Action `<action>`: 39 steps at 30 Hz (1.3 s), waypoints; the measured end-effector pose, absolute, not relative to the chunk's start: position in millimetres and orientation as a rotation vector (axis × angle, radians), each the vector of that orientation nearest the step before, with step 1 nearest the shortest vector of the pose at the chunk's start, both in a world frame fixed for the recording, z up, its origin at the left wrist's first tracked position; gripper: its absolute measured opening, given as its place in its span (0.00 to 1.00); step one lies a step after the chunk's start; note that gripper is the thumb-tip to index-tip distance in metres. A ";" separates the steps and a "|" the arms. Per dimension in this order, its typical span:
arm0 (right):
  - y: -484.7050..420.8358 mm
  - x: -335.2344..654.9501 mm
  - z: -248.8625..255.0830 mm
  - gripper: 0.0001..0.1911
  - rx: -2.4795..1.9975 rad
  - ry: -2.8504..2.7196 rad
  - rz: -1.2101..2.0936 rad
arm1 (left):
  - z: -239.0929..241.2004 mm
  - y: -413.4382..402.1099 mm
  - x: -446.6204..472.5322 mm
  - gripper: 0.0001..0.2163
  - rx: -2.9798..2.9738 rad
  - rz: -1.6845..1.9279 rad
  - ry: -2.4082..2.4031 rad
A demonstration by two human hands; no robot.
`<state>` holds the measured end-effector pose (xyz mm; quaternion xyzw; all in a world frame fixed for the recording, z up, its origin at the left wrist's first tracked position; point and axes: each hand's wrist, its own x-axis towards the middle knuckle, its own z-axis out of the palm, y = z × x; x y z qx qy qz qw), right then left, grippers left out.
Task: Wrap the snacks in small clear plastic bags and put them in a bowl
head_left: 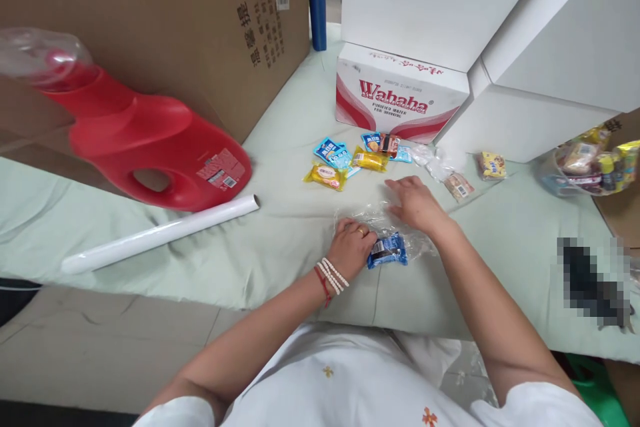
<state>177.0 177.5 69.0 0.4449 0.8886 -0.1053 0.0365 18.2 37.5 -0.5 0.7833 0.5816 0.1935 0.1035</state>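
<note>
My left hand [353,247] is closed, its fingers curled on the edge of a crumpled clear plastic bag [373,215]. Against its fingertips lies a blue snack packet [394,250], on or in the bag; which one I cannot tell. My right hand [419,205] reaches over the bag's far right side, fingers stretched forward and thumb apart, with nothing visible in its grasp. Just beyond its fingertips are a yellow packet [370,159], another yellow packet [326,176], blue-and-white sachets [333,155] and a brown-red packet [389,145].
A Wahaha carton [400,97] stands behind the snacks. To the left are a large red bottle [170,127] and a white roll [165,233]. A small yellow packet [491,165] and a clear bowl of snacks [563,177] lie to the right on the pale green cloth [300,260].
</note>
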 end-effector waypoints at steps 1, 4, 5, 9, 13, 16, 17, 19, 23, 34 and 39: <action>180.7 172.9 64.2 0.38 1.292 2.747 -0.360 | 0.1 37.4 17.7 0.10 2.302 0.574 1.716; 184.3 165.0 56.2 0.31 1.280 2.632 -0.532 | 2.4 34.7 16.1 0.08 2.234 0.662 1.796; 182.8 165.3 57.2 0.23 1.311 2.611 -0.595 | 3.0 33.2 15.9 0.07 2.193 0.714 1.868; 157.5 179.8 75.6 0.11 1.281 2.774 -0.902 | 3.5 29.2 17.1 0.32 2.051 0.886 2.165; 109.6 197.6 85.9 0.14 0.916 2.912 -1.011 | 1.8 32.7 15.4 0.40 1.982 0.906 2.163; 81.1 208.8 75.3 0.16 0.866 2.905 -0.871 | -0.2 34.5 3.0 0.32 1.939 0.847 1.935; 75.0 212.1 70.4 0.16 0.887 2.903 -0.861 | -0.9 33.4 -3.8 0.27 1.950 0.831 1.831; 67.1 217.2 61.9 0.17 0.935 2.910 -0.899 | -1.3 27.6 -20.2 0.19 2.009 0.810 1.618; 59.9 219.3 54.3 0.18 0.965 2.977 -1.014 | 7.3 4.2 -52.6 0.14 2.149 0.749 1.264; 56.1 224.7 35.6 0.19 1.061 3.075 -1.172 | 19.4 -31.7 -48.2 0.19 1.415 0.913 1.805; 51.1 226.2 26.0 0.20 1.098 3.145 -1.186 | 21.5 -31.6 -16.2 0.11 1.755 0.542 1.970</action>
